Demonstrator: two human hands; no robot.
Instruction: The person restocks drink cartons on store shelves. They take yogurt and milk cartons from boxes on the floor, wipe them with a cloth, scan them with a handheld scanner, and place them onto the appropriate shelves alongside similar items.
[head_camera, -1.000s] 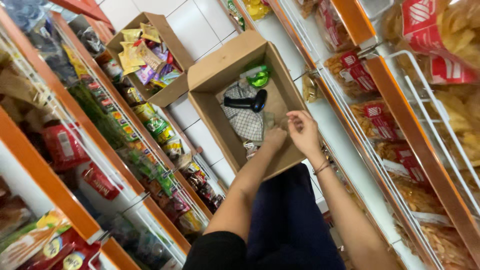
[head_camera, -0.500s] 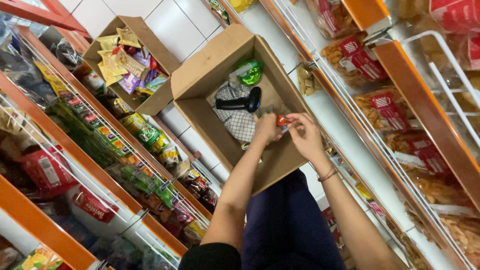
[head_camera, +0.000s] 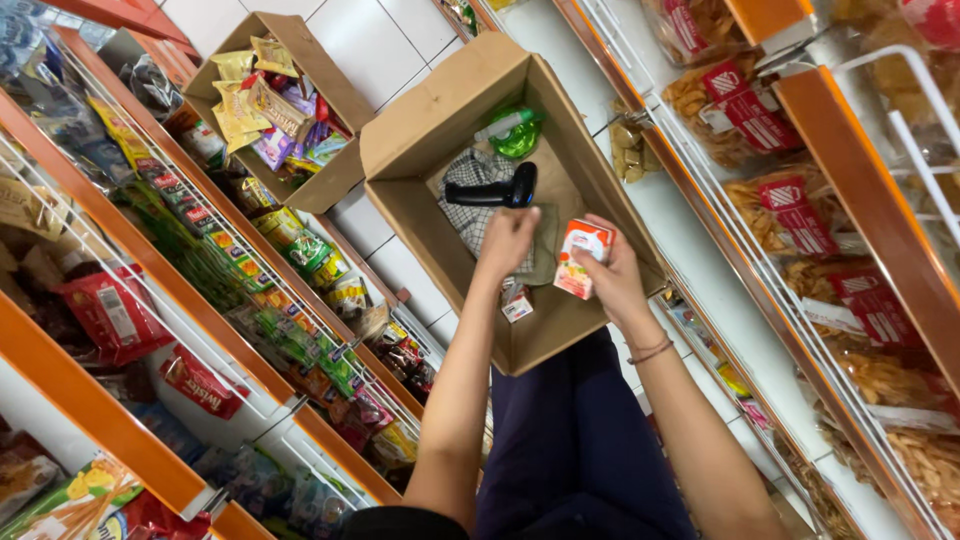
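Observation:
My right hand (head_camera: 613, 275) holds a small white and orange drink carton (head_camera: 582, 257) above the open cardboard box (head_camera: 440, 110) in front of my knees. My left hand (head_camera: 507, 240) reaches into the box with fingers curled downward, just below a black handheld barcode scanner (head_camera: 497, 190). The scanner lies on a checked cloth (head_camera: 476, 210). A second small carton (head_camera: 517, 303) rests on the box floor under my left wrist. A green bottle-like item (head_camera: 516, 131) lies at the far end of the box.
A second cardboard box (head_camera: 300, 60) full of yellow and purple snack packets stands further down the aisle. Orange shelves with wire fronts line both sides: small packets and red bags (head_camera: 110, 310) on the left, bagged chips (head_camera: 740, 110) on the right. White floor tiles between.
My right hand has lifted the small carton up out of the box. My left hand stays low inside the box. The view has shifted closer to the box.

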